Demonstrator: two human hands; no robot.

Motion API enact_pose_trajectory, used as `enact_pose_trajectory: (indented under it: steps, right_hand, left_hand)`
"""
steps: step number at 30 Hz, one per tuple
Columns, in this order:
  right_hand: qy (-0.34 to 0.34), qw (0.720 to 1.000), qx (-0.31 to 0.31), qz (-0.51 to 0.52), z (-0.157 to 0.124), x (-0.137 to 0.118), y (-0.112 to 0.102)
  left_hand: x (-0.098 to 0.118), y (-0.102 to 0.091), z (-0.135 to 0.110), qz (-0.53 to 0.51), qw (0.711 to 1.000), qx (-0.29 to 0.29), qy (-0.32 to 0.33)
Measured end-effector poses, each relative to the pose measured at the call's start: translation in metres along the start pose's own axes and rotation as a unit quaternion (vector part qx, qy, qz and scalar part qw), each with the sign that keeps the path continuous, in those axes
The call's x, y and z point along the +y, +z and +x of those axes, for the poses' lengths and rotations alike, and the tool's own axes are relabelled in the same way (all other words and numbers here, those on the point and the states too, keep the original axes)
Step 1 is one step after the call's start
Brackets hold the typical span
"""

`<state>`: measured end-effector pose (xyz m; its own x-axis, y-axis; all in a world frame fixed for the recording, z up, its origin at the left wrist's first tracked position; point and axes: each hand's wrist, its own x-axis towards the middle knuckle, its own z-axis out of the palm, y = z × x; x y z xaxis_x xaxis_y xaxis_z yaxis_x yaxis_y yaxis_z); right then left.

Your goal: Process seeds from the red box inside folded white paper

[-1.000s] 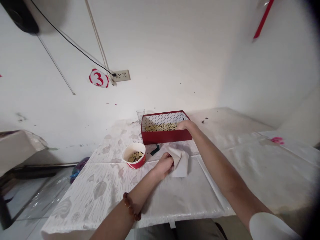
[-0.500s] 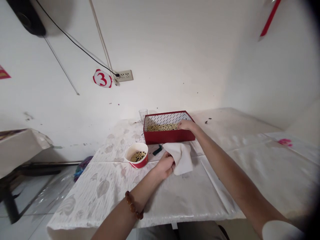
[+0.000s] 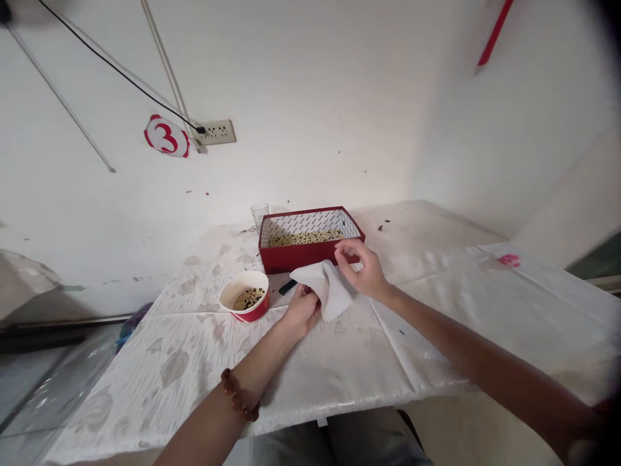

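Note:
My left hand (image 3: pixel 301 309) is closed around the lower edge of a white cloth pouch (image 3: pixel 324 288) and holds it up off the table. My right hand (image 3: pixel 361 266) hovers just right of the pouch's top, fingers pinched together; what they hold, if anything, is too small to see. Behind both hands stands a red box (image 3: pixel 295 255) with a layer of mixed beans on its floor. A red and white paper bowl (image 3: pixel 244 303) with beans sits to the left of my left hand.
A clear glass (image 3: pixel 259 214) stands behind the box's left corner. A small dark object (image 3: pixel 288 287) lies on the table between bowl and pouch. The white patterned tablecloth (image 3: pixel 194 349) covers the table, which meets a white wall at the back.
My right hand has come out of the red box and moved back toward the pouch. My left hand has lifted the pouch's mouth higher. The camera shifted a little to the right.

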<state>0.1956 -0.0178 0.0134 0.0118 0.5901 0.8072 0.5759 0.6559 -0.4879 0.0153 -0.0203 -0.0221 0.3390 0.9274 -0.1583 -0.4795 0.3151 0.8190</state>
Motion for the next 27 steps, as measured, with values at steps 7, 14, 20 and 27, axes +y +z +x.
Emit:
enact_pose_trajectory:
  steps: [7,14,20,27]
  right_hand:
    - [0.001,0.998,-0.051,0.037,-0.037,-0.009,0.006]
    - [0.032,0.995,-0.075,0.064,-0.040,-0.004,0.008]
    - [-0.007,0.996,-0.081,0.039,-0.042,-0.004,0.009]
    - [-0.062,0.996,-0.066,0.003,-0.043,-0.005,0.011]
  left_hand:
    - [0.000,-0.005,0.002,0.032,0.999,-0.026,-0.027]
    - [0.007,-0.002,-0.005,0.050,0.996,-0.050,-0.053]
    - [0.009,-0.001,-0.005,0.065,0.997,-0.018,-0.024]
    - [0.011,0.003,-0.010,0.057,0.998,-0.031,0.018]
